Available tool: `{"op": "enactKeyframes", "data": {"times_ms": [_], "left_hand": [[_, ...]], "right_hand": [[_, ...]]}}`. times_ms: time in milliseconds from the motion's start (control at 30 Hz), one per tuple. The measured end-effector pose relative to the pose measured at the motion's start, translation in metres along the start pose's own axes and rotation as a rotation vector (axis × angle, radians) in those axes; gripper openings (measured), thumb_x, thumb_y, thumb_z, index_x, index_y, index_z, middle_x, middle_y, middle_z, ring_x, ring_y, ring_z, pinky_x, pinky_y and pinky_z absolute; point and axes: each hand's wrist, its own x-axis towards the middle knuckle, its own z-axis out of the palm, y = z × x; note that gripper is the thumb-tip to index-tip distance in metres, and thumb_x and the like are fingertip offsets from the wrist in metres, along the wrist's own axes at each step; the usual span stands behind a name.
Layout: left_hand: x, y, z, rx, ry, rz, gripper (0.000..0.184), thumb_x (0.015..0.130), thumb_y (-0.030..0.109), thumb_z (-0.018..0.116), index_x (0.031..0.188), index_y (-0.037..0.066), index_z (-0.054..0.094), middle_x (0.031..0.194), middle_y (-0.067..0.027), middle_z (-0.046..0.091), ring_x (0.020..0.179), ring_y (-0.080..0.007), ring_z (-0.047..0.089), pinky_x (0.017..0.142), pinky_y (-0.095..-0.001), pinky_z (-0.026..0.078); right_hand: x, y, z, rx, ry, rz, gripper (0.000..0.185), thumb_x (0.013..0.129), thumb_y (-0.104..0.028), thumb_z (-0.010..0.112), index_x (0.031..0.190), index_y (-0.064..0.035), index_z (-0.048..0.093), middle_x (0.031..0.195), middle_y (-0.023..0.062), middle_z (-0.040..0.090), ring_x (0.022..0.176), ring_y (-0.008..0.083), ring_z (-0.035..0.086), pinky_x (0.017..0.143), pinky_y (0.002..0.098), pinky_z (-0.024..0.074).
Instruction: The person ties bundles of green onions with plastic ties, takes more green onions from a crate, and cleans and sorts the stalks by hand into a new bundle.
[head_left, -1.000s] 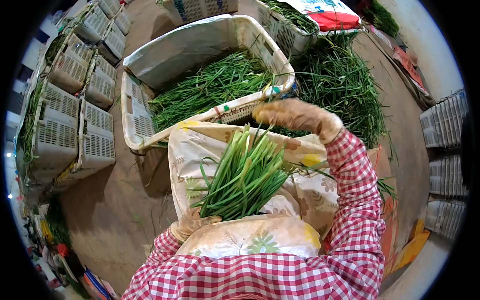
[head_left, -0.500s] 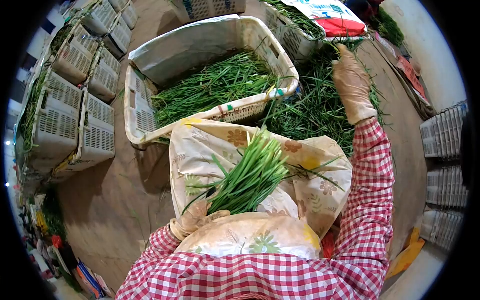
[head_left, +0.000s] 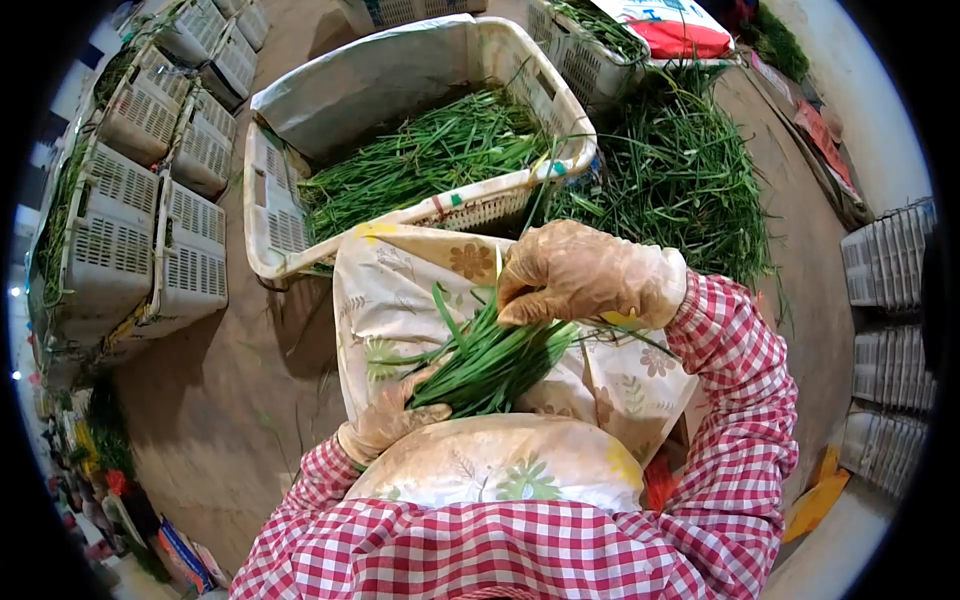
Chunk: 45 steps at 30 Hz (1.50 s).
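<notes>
A bunch of green chives with pale cut ends lies across my lap on a flower-printed apron. My left hand, in a stained tan glove, is closed round its lower left end. Over the bunch's upper end is my right hand, gloved too, with thumb and fingers pinched together at the stalk ends; part of the grip is hidden by the hand itself. In front of the apron stands a white plastic crate partly filled with chives. A loose heap of chives lies to its right.
Stacked white crates line the left side, some with greenery on top. Behind the heap, another crate bears a red and white bag. More stacked crates stand at the right wall. Brown floor runs between.
My right hand has come from the heap back toward me, onto the upper end of the bunch. The bunch in my left hand now sits lower and partly covered.
</notes>
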Motion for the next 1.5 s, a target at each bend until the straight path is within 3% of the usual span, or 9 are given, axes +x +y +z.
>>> {"op": "enactKeyframes", "data": {"times_ms": [133, 300, 467, 633, 800, 967, 1200, 1333, 1500], "left_hand": [[0.001, -0.003, -0.004, 0.057, -0.021, -0.030, 0.069, 0.082, 0.023, 0.070, 0.137, -0.001, 0.036, 0.130, -0.0065, 0.049, 0.117, -0.0118, 0.043, 0.101, -0.0274, 0.033], [0.005, -0.054, -0.042, -0.088, 0.035, 0.137, 0.077, 0.078, 0.039, 0.071, 0.135, -0.001, 0.038, 0.126, -0.0056, 0.051, 0.113, -0.0149, 0.049, 0.098, -0.0289, 0.037], [-0.019, -0.073, -0.038, -0.832, 0.130, 0.024, 0.074, 0.078, 0.047, 0.068, 0.135, 0.009, 0.040, 0.129, -0.0083, 0.051, 0.115, -0.0209, 0.052, 0.100, -0.0376, 0.042], [-0.006, -0.062, -0.032, -0.795, 0.158, 0.266, 0.082, 0.076, 0.055, 0.065, 0.138, 0.011, 0.035, 0.135, -0.0089, 0.046, 0.118, -0.0214, 0.049, 0.103, -0.0386, 0.039], [0.007, -0.044, -0.019, -0.706, 0.230, 0.357, 0.092, 0.073, 0.072, 0.054, 0.141, 0.014, 0.033, 0.140, -0.0102, 0.040, 0.125, -0.0261, 0.043, 0.106, -0.0436, 0.034], [0.012, -0.050, -0.024, -0.699, 0.278, 0.410, 0.098, 0.070, 0.078, 0.049, 0.142, 0.014, 0.028, 0.136, -0.0080, 0.042, 0.120, -0.0230, 0.046, 0.097, -0.0402, 0.045], [0.010, -0.051, -0.018, -0.691, 0.302, 0.540, 0.096, 0.075, 0.067, 0.056, 0.145, 0.018, 0.012, 0.138, -0.0095, 0.037, 0.118, -0.0253, 0.047, 0.094, -0.0414, 0.047], [0.002, -0.053, -0.021, -0.552, 0.323, 0.472, 0.095, 0.070, 0.072, 0.058, 0.139, 0.012, 0.034, 0.135, -0.0096, 0.045, 0.121, -0.0253, 0.045, 0.102, -0.0436, 0.038], [-0.006, -0.048, -0.016, -0.579, 0.177, 0.401, 0.095, 0.071, 0.071, 0.057, 0.140, 0.010, 0.032, 0.137, -0.0098, 0.043, 0.121, -0.0246, 0.046, 0.102, -0.0424, 0.039]], "right_hand": [[0.006, 0.014, 0.021, -0.255, 0.077, -0.038, 0.017, 0.076, -0.021, 0.061, 0.079, -0.0043, 0.064, 0.072, 0.0154, 0.061, 0.073, 0.0337, 0.061, 0.066, 0.0422, 0.0472], [0.003, 0.033, -0.006, -0.786, 0.637, -0.176, 0.009, 0.077, -0.002, 0.053, 0.081, -0.0068, 0.059, 0.070, 0.0085, 0.055, 0.067, 0.0229, 0.055, 0.059, 0.0345, 0.0467], [-0.047, 0.091, -0.063, -0.907, 1.237, -0.012, 0.014, 0.090, -0.014, 0.052, 0.089, -0.0054, 0.063, 0.081, 0.0118, 0.065, 0.074, 0.0287, 0.063, 0.064, 0.0369, 0.0507], [-0.054, 0.107, -0.002, -0.334, 1.032, 0.658, 0.035, 0.091, -0.027, 0.056, 0.121, -0.0089, 0.054, 0.110, 0.0124, 0.063, 0.085, 0.0258, 0.065, 0.076, 0.0372, 0.0523], [-0.044, 0.083, 0.067, 0.861, 0.838, 0.566, 0.046, 0.089, -0.038, 0.057, 0.119, -0.0034, 0.055, 0.104, 0.0111, 0.065, 0.072, 0.0109, 0.063, 0.054, 0.0203, 0.0479], [-0.031, 0.087, 0.125, 1.439, 0.841, 0.350, 0.044, 0.090, -0.036, 0.058, 0.121, -0.0059, 0.052, 0.108, 0.0041, 0.062, 0.077, 0.0122, 0.064, 0.049, 0.0145, 0.0416], [-0.006, 0.086, 0.128, 1.507, 0.893, 0.304, 0.044, 0.091, -0.040, 0.054, 0.125, -0.0123, 0.048, 0.114, 0.0035, 0.058, 0.087, 0.0173, 0.063, 0.053, 0.0184, 0.0436], [0.006, 0.053, 0.147, 1.436, 0.440, 0.086, 0.063, 0.081, -0.029, 0.069, 0.134, -0.0111, 0.039, 0.115, 0.0036, 0.058, 0.093, 0.0151, 0.061, 0.062, 0.0261, 0.0505], [-0.005, 0.028, 0.106, 1.256, 0.145, 0.203, 0.042, 0.079, -0.015, 0.072, 0.116, -0.0033, 0.054, 0.089, -0.0008, 0.061, 0.076, 0.0097, 0.055, 0.065, 0.0220, 0.0458]]}}
